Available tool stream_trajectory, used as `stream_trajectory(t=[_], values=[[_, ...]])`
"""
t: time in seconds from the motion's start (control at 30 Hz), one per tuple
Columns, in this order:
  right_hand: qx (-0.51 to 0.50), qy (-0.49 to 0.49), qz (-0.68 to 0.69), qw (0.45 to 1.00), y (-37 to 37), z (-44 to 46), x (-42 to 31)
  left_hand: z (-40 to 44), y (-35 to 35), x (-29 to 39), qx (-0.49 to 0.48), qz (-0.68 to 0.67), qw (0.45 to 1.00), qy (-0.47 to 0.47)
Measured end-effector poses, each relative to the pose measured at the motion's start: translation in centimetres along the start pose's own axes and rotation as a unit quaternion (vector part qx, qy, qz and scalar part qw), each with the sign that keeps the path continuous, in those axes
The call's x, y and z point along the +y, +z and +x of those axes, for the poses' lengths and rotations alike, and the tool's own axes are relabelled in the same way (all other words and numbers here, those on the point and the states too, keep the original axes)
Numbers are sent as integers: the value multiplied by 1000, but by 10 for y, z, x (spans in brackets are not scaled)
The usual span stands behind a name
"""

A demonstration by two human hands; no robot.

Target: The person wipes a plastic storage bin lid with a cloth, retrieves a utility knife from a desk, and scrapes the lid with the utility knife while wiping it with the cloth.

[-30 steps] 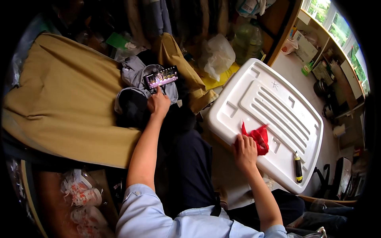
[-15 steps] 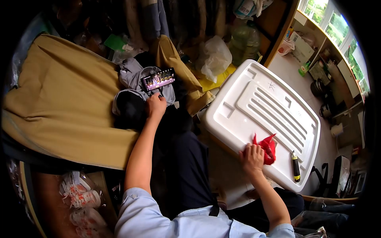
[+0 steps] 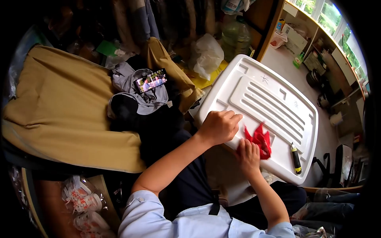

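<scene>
My left hand hovers over the near left edge of a white plastic lid, its fingers curled inward; whether anything is inside them is hidden. Beside it my right hand has its fingers against a crumpled red cloth near the lid's front edge. A black and yellow cutter lies on the right part of the lid. To the left, a phone with a lit screen rests on grey clothing, touched by neither hand.
Tan fabric covers a wide surface at the left. Behind the lid are a white plastic bag and a large clear bottle. Wrapped shoes sit at the lower left. Shelves with a box stand at the right.
My left hand has left the phone and moved right to the lid, its fingers now curled. The phone's picture has changed. My right hand and the red cloth have shifted slightly, and the view has turned.
</scene>
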State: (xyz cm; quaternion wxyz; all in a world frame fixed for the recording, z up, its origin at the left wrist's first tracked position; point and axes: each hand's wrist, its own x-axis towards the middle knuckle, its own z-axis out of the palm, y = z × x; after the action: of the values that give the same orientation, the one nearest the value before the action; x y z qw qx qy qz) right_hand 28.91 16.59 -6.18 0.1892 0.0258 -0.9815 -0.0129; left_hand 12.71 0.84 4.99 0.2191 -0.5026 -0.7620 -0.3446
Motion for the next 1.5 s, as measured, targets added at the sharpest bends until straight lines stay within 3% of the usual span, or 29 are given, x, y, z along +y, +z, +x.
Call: stream_trajectory(t=[0.07,0.2,0.4,0.63,0.7,0.73,0.93,1.03,1.3,1.4,1.5], values=[[4,5,-19,1000,-4,-28,21,-2,13,-11,-16,-20,1000,-17],[-49,-7,-36,998,-15,-39,32,-9,33,-37,42,-52,993,-93],[-47,-9,-57,997,17,27,-17,3,42,-48,80,-111,973,-184],[-120,-37,120,985,9,96,-62,-8,42,-55,102,-97,972,-190],[-43,-103,138,984,7,75,-38,-12,36,-56,121,-90,971,-188],[-33,-92,173,980,2,60,-27,-14,33,-55,121,-92,970,-190],[-12,-49,152,987,-26,-20,34,-16,15,-45,114,-144,960,-211],[-9,-42,153,987,-23,-9,27,-10,18,-44,143,-165,954,-205],[24,-34,163,986,21,73,-38,-7,39,-36,101,-135,965,-200],[7,-45,197,979,8,73,-31,-9,45,-39,119,-118,970,-177],[4,-5,175,985,-15,36,0,-13,37,-38,67,-120,969,-204]])
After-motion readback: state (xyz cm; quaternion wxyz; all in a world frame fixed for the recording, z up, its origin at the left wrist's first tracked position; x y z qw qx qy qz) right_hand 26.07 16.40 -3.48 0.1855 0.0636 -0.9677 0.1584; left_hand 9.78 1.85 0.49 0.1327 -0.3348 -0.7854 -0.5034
